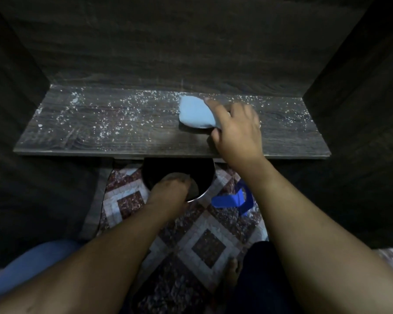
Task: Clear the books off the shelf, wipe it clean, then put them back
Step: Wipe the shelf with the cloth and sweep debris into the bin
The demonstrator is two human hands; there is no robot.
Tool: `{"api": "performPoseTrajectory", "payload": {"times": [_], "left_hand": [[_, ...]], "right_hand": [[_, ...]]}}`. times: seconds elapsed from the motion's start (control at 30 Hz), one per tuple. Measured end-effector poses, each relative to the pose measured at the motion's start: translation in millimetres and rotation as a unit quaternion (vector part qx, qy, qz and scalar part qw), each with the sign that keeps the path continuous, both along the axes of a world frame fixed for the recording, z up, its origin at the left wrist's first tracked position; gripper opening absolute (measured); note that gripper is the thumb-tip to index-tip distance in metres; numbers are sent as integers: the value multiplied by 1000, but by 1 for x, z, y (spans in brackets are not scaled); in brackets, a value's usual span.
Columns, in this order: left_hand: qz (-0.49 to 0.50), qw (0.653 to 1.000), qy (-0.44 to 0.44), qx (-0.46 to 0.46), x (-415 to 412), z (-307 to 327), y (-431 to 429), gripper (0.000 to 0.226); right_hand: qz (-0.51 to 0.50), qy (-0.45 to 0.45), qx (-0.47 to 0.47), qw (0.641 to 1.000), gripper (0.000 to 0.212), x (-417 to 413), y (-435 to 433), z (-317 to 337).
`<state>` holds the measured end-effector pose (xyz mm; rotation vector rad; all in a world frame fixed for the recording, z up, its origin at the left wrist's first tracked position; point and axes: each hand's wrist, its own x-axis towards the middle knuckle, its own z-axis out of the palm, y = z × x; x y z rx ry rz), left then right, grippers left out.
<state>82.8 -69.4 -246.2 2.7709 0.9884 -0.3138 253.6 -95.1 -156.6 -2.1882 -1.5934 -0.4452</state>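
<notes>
The dark wooden shelf [104,141] carries no books and is speckled with white dust, thickest on its left and back parts. My right hand [236,128] grips a light blue cloth [194,112] and presses it on the shelf right of the middle. Below the shelf's front edge, my left hand [168,189] holds the rim of a dark round metal bowl [202,177]. No books are in view.
Dark wooden walls close the shelf in at the back and both sides. A patterned tiled floor [191,234] lies below. A blue plastic object [233,198] rests on the floor right of the bowl. Blue fabric shows at bottom left.
</notes>
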Motion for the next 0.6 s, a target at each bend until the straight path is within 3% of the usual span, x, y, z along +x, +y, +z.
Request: {"api": "performPoseTrajectory", "payload": {"times": [0.17,0.27,0.33,0.47,0.53,0.6], "left_hand": [[-21,997,56,58,5,-36,-6,30],[-37,994,22,96,1,-60,-5,6],[-55,995,5,87,0,-67,-6,19],[-55,995,3,79,-3,-73,-1,13],[-48,997,1,57,-4,-77,-1,29],[-65,996,-30,59,-5,-70,-2,18]], "right_hand": [[-1,-8,10,1000,61,2,-2,-16],[19,1,-18,1000,61,6,-3,-23],[32,18,-61,997,69,8,-4,-24],[60,63,-145,986,77,11,-4,-23],[72,89,-154,981,73,11,-4,-21],[74,111,-142,981,69,11,-4,-18]]}}
